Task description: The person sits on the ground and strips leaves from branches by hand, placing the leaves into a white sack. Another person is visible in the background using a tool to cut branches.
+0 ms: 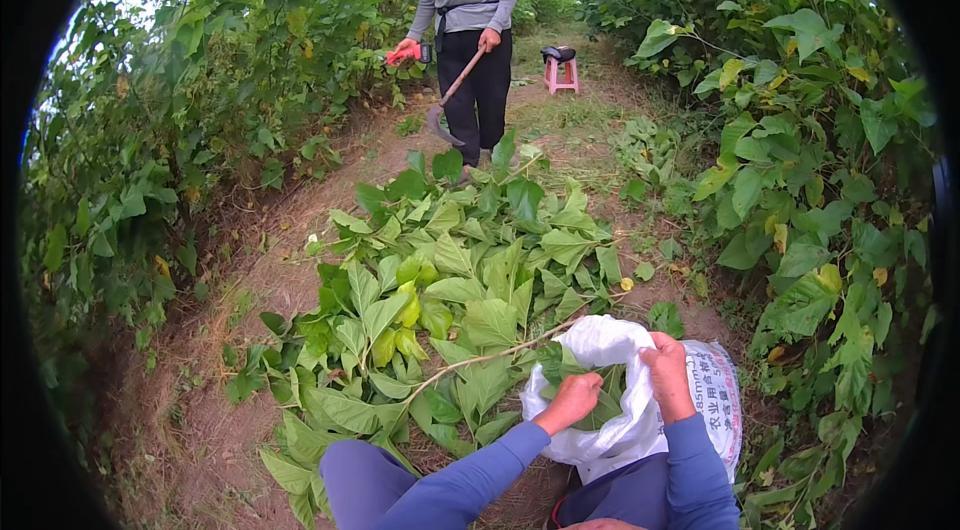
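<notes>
A white woven plastic sack (592, 341) with printed writing on its side stands before my knees, its mouth open upward. My right hand (670, 374) grips the sack's rim on the right. Over the opening, my left hand (574, 401) has its fingers curled against the green leaves (609, 399) inside; whether it grips any is hidden. A heap of cut leafy branches (480, 275) lies on the ground in front of me and to the left. One long bare stem (480, 359) runs across the near part of the heap towards the sack.
Beyond the heap stands a person (472, 12) holding a hooked sickle (442, 121) and a red power tool (409, 54). A pink plastic stool (561, 75) with a dark item on top stands farther back. Leafy bushes (810, 155) line both sides of the dirt path (285, 230).
</notes>
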The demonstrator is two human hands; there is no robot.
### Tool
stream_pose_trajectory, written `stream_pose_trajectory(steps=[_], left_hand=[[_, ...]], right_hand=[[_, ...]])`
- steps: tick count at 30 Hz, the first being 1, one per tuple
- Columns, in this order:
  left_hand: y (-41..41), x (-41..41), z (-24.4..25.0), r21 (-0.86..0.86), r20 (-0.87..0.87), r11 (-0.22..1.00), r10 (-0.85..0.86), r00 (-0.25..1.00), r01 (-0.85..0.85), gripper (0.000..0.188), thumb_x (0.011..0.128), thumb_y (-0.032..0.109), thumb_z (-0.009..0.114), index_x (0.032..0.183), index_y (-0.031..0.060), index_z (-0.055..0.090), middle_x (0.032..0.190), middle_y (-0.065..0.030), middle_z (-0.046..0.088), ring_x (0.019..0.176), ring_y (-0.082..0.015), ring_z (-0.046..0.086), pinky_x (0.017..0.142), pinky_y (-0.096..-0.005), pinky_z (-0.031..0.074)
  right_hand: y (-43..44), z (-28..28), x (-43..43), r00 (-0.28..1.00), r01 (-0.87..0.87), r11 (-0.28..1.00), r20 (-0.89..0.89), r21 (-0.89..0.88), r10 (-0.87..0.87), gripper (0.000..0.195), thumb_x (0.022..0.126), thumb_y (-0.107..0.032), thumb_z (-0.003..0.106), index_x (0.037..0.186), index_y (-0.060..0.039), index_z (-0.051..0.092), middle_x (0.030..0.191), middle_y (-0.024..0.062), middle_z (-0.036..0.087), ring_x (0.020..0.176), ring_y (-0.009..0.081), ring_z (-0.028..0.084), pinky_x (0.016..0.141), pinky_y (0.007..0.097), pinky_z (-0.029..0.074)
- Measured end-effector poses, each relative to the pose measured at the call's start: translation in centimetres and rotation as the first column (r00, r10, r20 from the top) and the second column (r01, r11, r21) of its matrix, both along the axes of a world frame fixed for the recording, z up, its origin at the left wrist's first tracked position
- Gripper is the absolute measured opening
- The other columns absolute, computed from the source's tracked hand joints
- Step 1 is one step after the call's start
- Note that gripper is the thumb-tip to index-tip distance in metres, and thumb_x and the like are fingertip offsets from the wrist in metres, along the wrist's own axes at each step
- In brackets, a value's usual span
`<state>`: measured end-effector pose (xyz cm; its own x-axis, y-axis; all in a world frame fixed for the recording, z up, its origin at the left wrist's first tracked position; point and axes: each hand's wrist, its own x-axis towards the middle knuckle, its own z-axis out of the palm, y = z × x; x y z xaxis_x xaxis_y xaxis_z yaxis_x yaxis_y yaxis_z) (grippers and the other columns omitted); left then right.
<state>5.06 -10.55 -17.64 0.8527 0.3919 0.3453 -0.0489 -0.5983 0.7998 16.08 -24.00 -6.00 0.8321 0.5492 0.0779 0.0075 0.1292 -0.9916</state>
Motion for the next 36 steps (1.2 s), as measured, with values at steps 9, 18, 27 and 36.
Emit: stream_pose_trajectory(steps=[9,18,27,36], left_hand=[[-4.3,6.8,-14.3,-0.582,0.014,0.696,-0.508,0.861,0.420,0.057,0.095,0.027,0.058,0.145,0.0061,0.038,0.149,-0.0119,0.041,0.134,-0.0197,0.041,0.112,-0.0341,0.033],[3.9,-1.2,-2.7,-0.694,-0.228,0.709,-0.380,0.897,0.124,0.052,0.087,0.012,0.065,0.134,-0.0047,0.050,0.089,-0.0104,0.069,0.070,-0.0177,0.067,0.060,-0.0306,0.054],[16.0,-10.9,-11.1,-0.820,-0.259,0.294,0.574,0.777,-0.491,0.019,0.088,-0.001,0.053,0.107,-0.0032,0.054,0.078,-0.0094,0.062,0.055,-0.0183,0.062,0.044,-0.0290,0.048],[10.7,-16.4,-24.0,-0.037,-0.688,0.618,0.554,0.468,-0.785,0.035,0.073,0.024,0.066,0.095,-0.0036,0.067,0.095,-0.0269,0.068,0.093,-0.0471,0.063,0.083,-0.0472,0.050]], right_hand=[[1.4,0.6,-2.5,0.989,-0.146,0.988,0.017,-0.057,0.147,0.031,0.079,0.000,0.056,0.108,0.0054,0.066,0.091,0.0057,0.069,0.076,0.0117,0.063,0.070,0.0259,0.049],[1.6,-1.3,-1.3,0.991,-0.128,0.979,0.024,-0.158,0.133,0.029,0.082,0.000,0.056,0.109,0.0045,0.067,0.092,0.0062,0.070,0.078,0.0121,0.064,0.071,0.0261,0.050],[1.8,-1.0,-1.0,0.995,-0.085,0.988,-0.067,-0.130,0.076,0.033,0.085,-0.001,0.057,0.117,0.0062,0.062,0.099,0.0076,0.069,0.082,0.0110,0.064,0.075,0.0242,0.050],[2.4,-0.9,-0.4,0.996,-0.080,0.981,-0.053,-0.178,0.071,0.035,0.085,0.001,0.056,0.119,0.0083,0.060,0.100,0.0103,0.070,0.081,0.0126,0.066,0.075,0.0242,0.051]])
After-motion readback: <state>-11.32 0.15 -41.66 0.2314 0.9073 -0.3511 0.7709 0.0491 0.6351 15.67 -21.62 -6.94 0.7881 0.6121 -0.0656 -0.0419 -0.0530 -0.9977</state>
